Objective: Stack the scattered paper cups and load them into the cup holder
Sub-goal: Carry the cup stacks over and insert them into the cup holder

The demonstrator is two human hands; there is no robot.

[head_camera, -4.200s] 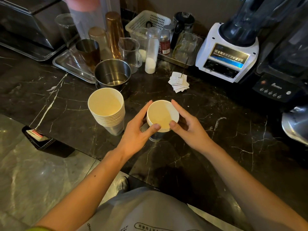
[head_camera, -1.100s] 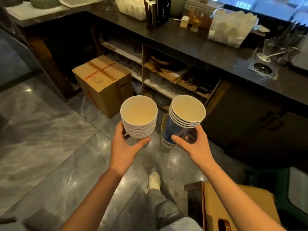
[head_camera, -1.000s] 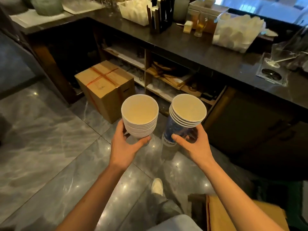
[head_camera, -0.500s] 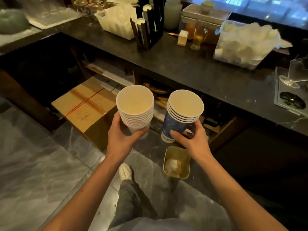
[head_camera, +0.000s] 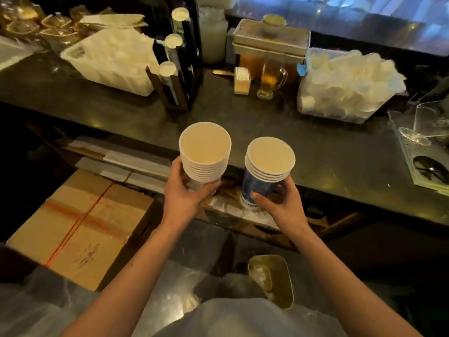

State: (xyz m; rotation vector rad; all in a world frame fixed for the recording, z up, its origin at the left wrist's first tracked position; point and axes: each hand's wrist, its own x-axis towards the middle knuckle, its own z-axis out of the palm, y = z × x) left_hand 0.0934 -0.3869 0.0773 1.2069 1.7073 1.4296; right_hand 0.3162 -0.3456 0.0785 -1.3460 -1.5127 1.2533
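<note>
My left hand (head_camera: 184, 193) grips a stack of several white paper cups (head_camera: 205, 152) from below, mouths up. My right hand (head_camera: 279, 203) grips a second, shorter stack of blue-printed paper cups (head_camera: 268, 161). Both stacks hover side by side over the near edge of a dark counter (head_camera: 315, 147). A black cup holder (head_camera: 179, 62) stands on the counter behind and to the left of the stacks, with three slanted tubes showing white cup rims at their tops.
On the counter sit a white bin of bags (head_camera: 111, 59), a clear tub of white lids (head_camera: 345, 83), a glass mug (head_camera: 271, 81) and stacked trays (head_camera: 269, 40). A cardboard box (head_camera: 80, 224) and a small gold bin (head_camera: 272, 280) stand on the floor below.
I have walked from the first counter to this one carrying both stacks. In the last second the counter and cup holder have come much closer; my grips stay the same.
</note>
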